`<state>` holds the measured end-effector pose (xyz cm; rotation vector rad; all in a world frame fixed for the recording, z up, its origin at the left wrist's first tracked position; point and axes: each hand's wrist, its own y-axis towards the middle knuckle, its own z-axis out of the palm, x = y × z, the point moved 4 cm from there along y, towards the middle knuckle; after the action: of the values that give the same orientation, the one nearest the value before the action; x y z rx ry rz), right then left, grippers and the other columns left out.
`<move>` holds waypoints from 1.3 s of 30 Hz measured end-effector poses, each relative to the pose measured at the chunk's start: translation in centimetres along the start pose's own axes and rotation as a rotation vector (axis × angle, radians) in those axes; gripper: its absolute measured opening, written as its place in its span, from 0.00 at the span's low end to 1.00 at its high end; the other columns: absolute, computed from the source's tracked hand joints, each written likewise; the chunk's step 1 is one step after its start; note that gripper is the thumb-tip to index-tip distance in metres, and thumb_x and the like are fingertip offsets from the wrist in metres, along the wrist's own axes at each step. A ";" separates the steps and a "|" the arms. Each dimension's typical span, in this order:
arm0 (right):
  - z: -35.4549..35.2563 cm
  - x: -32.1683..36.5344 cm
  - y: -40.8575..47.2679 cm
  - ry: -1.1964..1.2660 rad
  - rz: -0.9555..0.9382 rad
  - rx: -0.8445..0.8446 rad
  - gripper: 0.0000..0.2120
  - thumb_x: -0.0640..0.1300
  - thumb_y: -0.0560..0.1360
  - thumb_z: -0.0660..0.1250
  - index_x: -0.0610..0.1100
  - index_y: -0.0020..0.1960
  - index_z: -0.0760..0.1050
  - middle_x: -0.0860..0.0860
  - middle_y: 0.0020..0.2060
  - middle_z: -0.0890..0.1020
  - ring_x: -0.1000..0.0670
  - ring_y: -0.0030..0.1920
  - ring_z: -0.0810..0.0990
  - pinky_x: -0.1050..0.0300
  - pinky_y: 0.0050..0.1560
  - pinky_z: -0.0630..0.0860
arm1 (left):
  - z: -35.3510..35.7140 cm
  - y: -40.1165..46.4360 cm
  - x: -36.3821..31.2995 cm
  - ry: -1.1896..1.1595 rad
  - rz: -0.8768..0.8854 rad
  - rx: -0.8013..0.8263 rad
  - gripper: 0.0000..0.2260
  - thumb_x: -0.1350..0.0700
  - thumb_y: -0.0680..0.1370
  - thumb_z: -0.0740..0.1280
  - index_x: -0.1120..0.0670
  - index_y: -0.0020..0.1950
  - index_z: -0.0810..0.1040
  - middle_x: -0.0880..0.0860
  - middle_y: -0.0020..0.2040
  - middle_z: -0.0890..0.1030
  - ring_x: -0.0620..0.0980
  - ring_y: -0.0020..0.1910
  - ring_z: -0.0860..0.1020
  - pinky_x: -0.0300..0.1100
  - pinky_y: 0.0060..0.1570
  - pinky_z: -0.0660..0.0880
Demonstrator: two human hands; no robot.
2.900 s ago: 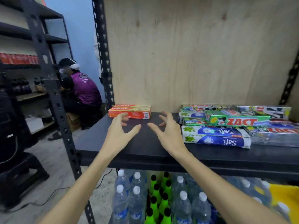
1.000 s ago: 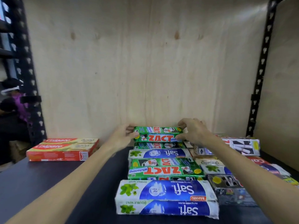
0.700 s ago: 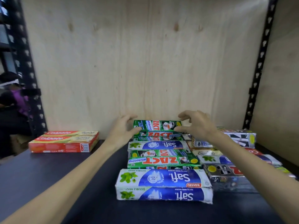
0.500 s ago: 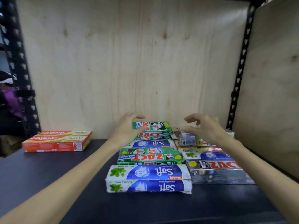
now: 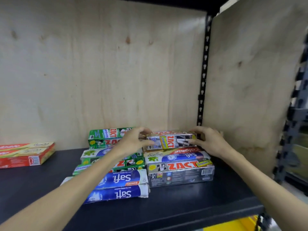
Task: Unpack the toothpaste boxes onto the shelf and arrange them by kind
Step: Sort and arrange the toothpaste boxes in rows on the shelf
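Now both hands, left (image 5: 133, 142) and right (image 5: 210, 141), have left the green ZACT whitening carton (image 5: 108, 136) and grasp the silver ZACT Smokers carton (image 5: 170, 142) by its 2 ends, atop the mixed pile on the black shelf (image 5: 183, 207); sorting continues.

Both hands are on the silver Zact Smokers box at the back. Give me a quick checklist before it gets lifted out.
1. Left hand grips box's left end: ok.
2. Right hand grips right end: ok.
3. Silver Zact box free on top, nothing lying on it: ok.
4. Matching silver Zact pack at the front to join: ok.
5. Boxes sorted by kind: not ok, Safi boxes, green Zact boxes and Colgate mixed.
6. What lies under the box: cannot tell.
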<state>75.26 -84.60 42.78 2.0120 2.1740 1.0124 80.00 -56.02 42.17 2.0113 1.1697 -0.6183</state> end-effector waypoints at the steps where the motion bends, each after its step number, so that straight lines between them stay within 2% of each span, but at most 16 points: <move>1: 0.1 0.1 -0.1 0.033 -0.006 -0.007 0.17 0.56 0.76 0.72 0.58 0.64 0.78 0.58 0.59 0.83 0.57 0.54 0.76 0.55 0.56 0.55 | 0.0 0.1 0.4 -0.001 -0.016 -0.010 0.20 0.54 0.73 0.78 0.51 0.63 0.79 0.46 0.56 0.83 0.40 0.54 0.81 0.34 0.56 0.77; 3: 0.1 0.1 -0.2 0.076 -0.015 -0.026 0.17 0.54 0.75 0.74 0.57 0.63 0.79 0.58 0.57 0.83 0.62 0.48 0.75 0.54 0.63 0.62 | 0.0 0.3 0.8 -0.030 -0.029 -0.023 0.17 0.57 0.73 0.78 0.52 0.61 0.80 0.47 0.54 0.84 0.43 0.53 0.83 0.38 0.57 0.78; 6: 0.3 0.3 -0.3 0.174 -0.019 -0.014 0.19 0.51 0.71 0.78 0.54 0.61 0.80 0.58 0.53 0.84 0.66 0.45 0.76 0.70 0.54 0.70 | -1.0 0.0 0.9 -0.094 -0.033 -0.068 0.16 0.60 0.74 0.76 0.53 0.60 0.81 0.48 0.52 0.84 0.43 0.52 0.83 0.32 0.53 0.78; 9: 0.8 1.5 -0.5 0.205 -0.008 -0.036 0.23 0.58 0.67 0.80 0.55 0.60 0.81 0.61 0.50 0.84 0.60 0.51 0.81 0.46 0.67 0.72 | -3.0 -1.1 1.4 -0.126 -0.032 -0.095 0.15 0.58 0.74 0.77 0.50 0.60 0.82 0.48 0.52 0.85 0.43 0.52 0.83 0.38 0.55 0.79; 12: 2.2 4.2 -0.1 0.173 -0.024 0.002 0.25 0.62 0.66 0.78 0.55 0.60 0.81 0.61 0.50 0.84 0.51 0.58 0.80 0.42 0.69 0.68 | -5.7 -2.9 3.2 -0.117 -0.035 -0.119 0.14 0.58 0.73 0.77 0.46 0.55 0.82 0.48 0.52 0.85 0.46 0.53 0.83 0.44 0.57 0.80; 15: 4.4 8.2 0.4 0.197 -0.072 0.053 0.25 0.62 0.67 0.78 0.54 0.60 0.81 0.62 0.49 0.83 0.53 0.56 0.79 0.52 0.64 0.68 | -9.0 -5.1 5.3 -0.113 -0.075 -0.147 0.14 0.60 0.74 0.76 0.47 0.56 0.81 0.49 0.54 0.84 0.48 0.55 0.82 0.43 0.57 0.79; 18: 6.9 12.4 1.1 0.208 -0.143 0.086 0.21 0.59 0.67 0.79 0.52 0.57 0.82 0.59 0.48 0.84 0.63 0.46 0.77 0.75 0.52 0.65 | -12.3 -7.8 7.7 -0.093 -0.116 -0.189 0.15 0.61 0.76 0.74 0.53 0.61 0.80 0.50 0.55 0.83 0.46 0.55 0.81 0.41 0.58 0.78; 19: 7.8 13.7 1.4 0.219 -0.161 0.101 0.21 0.56 0.68 0.79 0.51 0.57 0.82 0.57 0.48 0.84 0.63 0.43 0.76 0.75 0.49 0.67 | -13.3 -8.5 8.4 -0.088 -0.111 -0.212 0.14 0.62 0.76 0.74 0.53 0.60 0.80 0.49 0.55 0.83 0.45 0.53 0.81 0.39 0.57 0.77; 20: 8.5 15.0 1.7 0.228 -0.175 0.103 0.21 0.55 0.68 0.80 0.50 0.58 0.82 0.56 0.48 0.84 0.62 0.42 0.76 0.71 0.50 0.71 | -14.1 -9.1 9.2 -0.064 -0.099 -0.243 0.13 0.63 0.76 0.73 0.53 0.59 0.79 0.48 0.54 0.83 0.44 0.52 0.81 0.37 0.54 0.76; 21: 9.2 16.2 2.1 0.228 -0.183 0.086 0.21 0.56 0.68 0.80 0.49 0.58 0.82 0.55 0.47 0.84 0.60 0.44 0.77 0.60 0.56 0.75 | -14.7 -9.5 9.8 -0.033 -0.090 -0.274 0.13 0.64 0.77 0.72 0.52 0.59 0.79 0.47 0.53 0.83 0.42 0.51 0.81 0.35 0.52 0.75; 23: 10.6 17.7 2.9 0.212 -0.175 0.051 0.22 0.57 0.67 0.80 0.50 0.58 0.82 0.55 0.48 0.84 0.54 0.49 0.80 0.44 0.61 0.74 | -15.4 -9.8 10.9 0.032 -0.077 -0.333 0.13 0.63 0.77 0.72 0.51 0.60 0.79 0.44 0.52 0.83 0.41 0.49 0.80 0.32 0.51 0.75; 25: 11.3 18.3 3.5 0.189 -0.169 0.017 0.24 0.58 0.67 0.80 0.50 0.59 0.80 0.54 0.49 0.85 0.50 0.52 0.81 0.42 0.62 0.73 | -15.8 -9.7 11.4 0.105 -0.059 -0.375 0.14 0.61 0.78 0.72 0.50 0.62 0.80 0.45 0.52 0.82 0.40 0.49 0.80 0.36 0.54 0.77; 27: 11.6 18.3 3.7 0.161 -0.174 -0.004 0.26 0.60 0.66 0.79 0.51 0.59 0.79 0.56 0.47 0.85 0.51 0.48 0.79 0.43 0.60 0.73 | -16.0 -9.4 11.5 0.198 -0.059 -0.388 0.14 0.57 0.78 0.72 0.48 0.63 0.80 0.48 0.55 0.78 0.45 0.52 0.79 0.42 0.59 0.77; 31: 10.3 16.4 3.7 0.191 -0.156 -0.032 0.26 0.63 0.63 0.79 0.52 0.57 0.80 0.59 0.42 0.83 0.53 0.44 0.76 0.40 0.57 0.74 | -16.2 -9.3 11.3 0.300 -0.057 -0.398 0.15 0.55 0.77 0.73 0.45 0.63 0.81 0.48 0.59 0.73 0.48 0.61 0.73 0.44 0.65 0.70; 35: 7.7 13.1 3.1 0.177 -0.121 -0.045 0.22 0.63 0.65 0.78 0.55 0.56 0.81 0.61 0.43 0.84 0.56 0.44 0.78 0.42 0.60 0.75 | -14.8 -9.5 8.5 0.376 0.056 -0.420 0.15 0.52 0.76 0.75 0.46 0.62 0.81 0.46 0.59 0.73 0.43 0.61 0.65 0.37 0.58 0.60; 39: 5.1 9.2 2.0 0.132 -0.123 -0.042 0.21 0.63 0.65 0.78 0.56 0.54 0.81 0.61 0.42 0.84 0.55 0.45 0.79 0.41 0.61 0.74 | -10.4 -8.2 4.0 0.326 0.163 -0.263 0.14 0.47 0.77 0.73 0.44 0.62 0.81 0.43 0.58 0.77 0.42 0.60 0.71 0.42 0.59 0.67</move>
<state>77.66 -74.17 43.40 1.8174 2.2859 1.1949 75.15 -43.13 43.10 1.9977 1.1854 -0.0495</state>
